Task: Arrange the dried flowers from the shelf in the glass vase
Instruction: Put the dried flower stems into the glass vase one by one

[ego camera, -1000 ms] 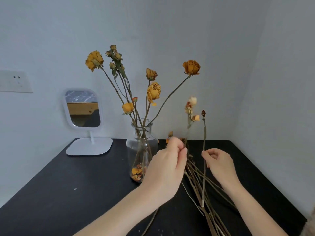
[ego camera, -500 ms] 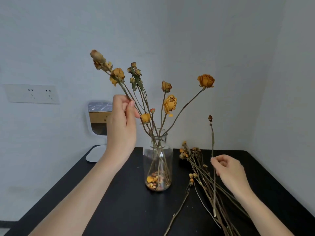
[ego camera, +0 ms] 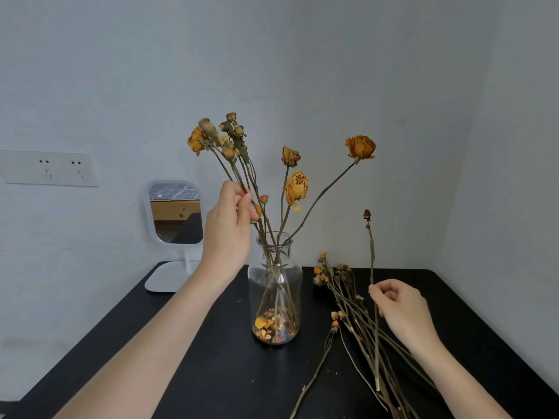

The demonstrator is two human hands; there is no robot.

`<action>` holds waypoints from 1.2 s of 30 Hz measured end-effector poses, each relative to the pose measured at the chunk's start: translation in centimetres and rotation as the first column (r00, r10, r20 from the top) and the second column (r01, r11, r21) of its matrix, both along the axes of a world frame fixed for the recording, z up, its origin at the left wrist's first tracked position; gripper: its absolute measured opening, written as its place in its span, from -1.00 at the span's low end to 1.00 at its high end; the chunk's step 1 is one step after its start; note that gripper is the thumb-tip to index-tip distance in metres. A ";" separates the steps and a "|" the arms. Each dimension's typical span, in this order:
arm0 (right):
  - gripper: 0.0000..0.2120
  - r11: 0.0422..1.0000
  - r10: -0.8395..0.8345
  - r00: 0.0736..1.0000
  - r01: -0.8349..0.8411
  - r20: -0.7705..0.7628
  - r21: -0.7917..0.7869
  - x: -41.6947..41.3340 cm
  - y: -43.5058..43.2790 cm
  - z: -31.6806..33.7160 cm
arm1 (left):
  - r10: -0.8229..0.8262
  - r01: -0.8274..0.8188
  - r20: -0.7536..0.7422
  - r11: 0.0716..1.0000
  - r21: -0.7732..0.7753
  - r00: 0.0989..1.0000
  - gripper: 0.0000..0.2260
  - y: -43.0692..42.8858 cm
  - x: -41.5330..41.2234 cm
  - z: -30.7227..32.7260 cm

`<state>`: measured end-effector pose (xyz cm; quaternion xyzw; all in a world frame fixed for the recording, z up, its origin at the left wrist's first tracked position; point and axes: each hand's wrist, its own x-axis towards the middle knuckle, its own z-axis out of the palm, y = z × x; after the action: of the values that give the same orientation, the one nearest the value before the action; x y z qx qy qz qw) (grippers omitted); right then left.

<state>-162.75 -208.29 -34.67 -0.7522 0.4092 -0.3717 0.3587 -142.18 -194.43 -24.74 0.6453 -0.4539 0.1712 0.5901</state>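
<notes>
A clear glass vase [ego camera: 275,285] stands mid-table with several dried yellow roses [ego camera: 298,186] in it and loose petals at its bottom. My left hand [ego camera: 230,225] is raised left of the vase neck and pinches a dried flower stem [ego camera: 239,176] whose lower end runs into the vase mouth. My right hand [ego camera: 399,309] is low on the right, shut on a thin upright stem with a small dark bud [ego camera: 367,213]. A pile of loose dried stems [ego camera: 348,300] lies on the black table between the vase and my right hand.
The black table [ego camera: 211,358] sits in a corner of pale walls. A white stand mirror [ego camera: 175,213] stands at the back left behind my left hand. A double wall socket [ego camera: 48,168] is on the left wall. One loose stem [ego camera: 314,373] lies at the front.
My left hand carried its stem from the pile up and left, then lowered it toward the vase so it stands among the other roses. My right hand keeps holding the thin bud stem upright.
</notes>
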 end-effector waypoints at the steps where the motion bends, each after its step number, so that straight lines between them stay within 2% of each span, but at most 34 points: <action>1: -0.95 1.000 0.003 1.000 -0.003 -0.003 0.003 0.0 0.0 0.0 | -0.005 0.005 -0.007 1.000 0.027 1.000 -0.94 -0.2 0.1 -0.2; 8: -0.94 1.000 0.003 1.000 -0.003 0.007 0.030 -0.2 -0.2 -0.4 | 0.050 -0.044 -0.020 0.973 0.227 0.999 -0.87 -1.5 0.9 -1.9; 13: -0.94 1.000 0.004 1.000 -0.004 0.001 0.025 -0.1 -0.4 -0.5 | 0.054 -0.052 -0.031 0.997 0.056 0.998 -0.89 -1.7 0.6 -2.2; 15: -0.94 1.000 0.010 1.000 -0.010 -0.001 0.022 0.1 -0.5 -0.5 | 0.051 -0.049 -0.041 0.997 0.057 0.998 -0.88 -2.0 0.6 -2.2; 19: -0.95 1.000 0.012 1.000 -0.012 0.003 0.005 0.5 -0.4 -0.4 | 0.013 0.011 -0.093 0.967 0.256 0.996 -0.84 -2.9 1.1 -2.9; 21: -0.94 1.000 0.012 1.000 -0.012 0.007 -0.003 0.8 -0.4 -0.4 | 0.003 0.039 -0.138 0.954 0.297 0.990 -0.84 -3.1 1.1 -3.5; 26: -0.96 1.000 0.016 1.000 -0.016 0.008 -0.012 1.2 -0.5 -0.4 | 0.056 -0.041 -0.110 0.990 0.134 0.992 -0.87 -2.9 0.9 -4.2; 32: -0.97 0.999 0.030 0.998 -0.029 0.047 -0.019 1.8 -0.6 0.0 | 0.040 -0.017 -0.130 0.984 0.175 0.991 -0.86 -3.0 1.5 -5.2; 36: -0.93 0.998 0.062 0.989 -0.058 0.137 -0.033 2.6 -0.7 1.3 | 0.042 -0.033 -0.128 0.997 0.072 0.991 -0.87 -2.3 1.4 -6.6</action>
<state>-160.14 -209.02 -33.35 -0.7418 0.3554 -0.4176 0.3861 -140.79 -196.72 -31.31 0.6838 -0.4081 0.1242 0.5920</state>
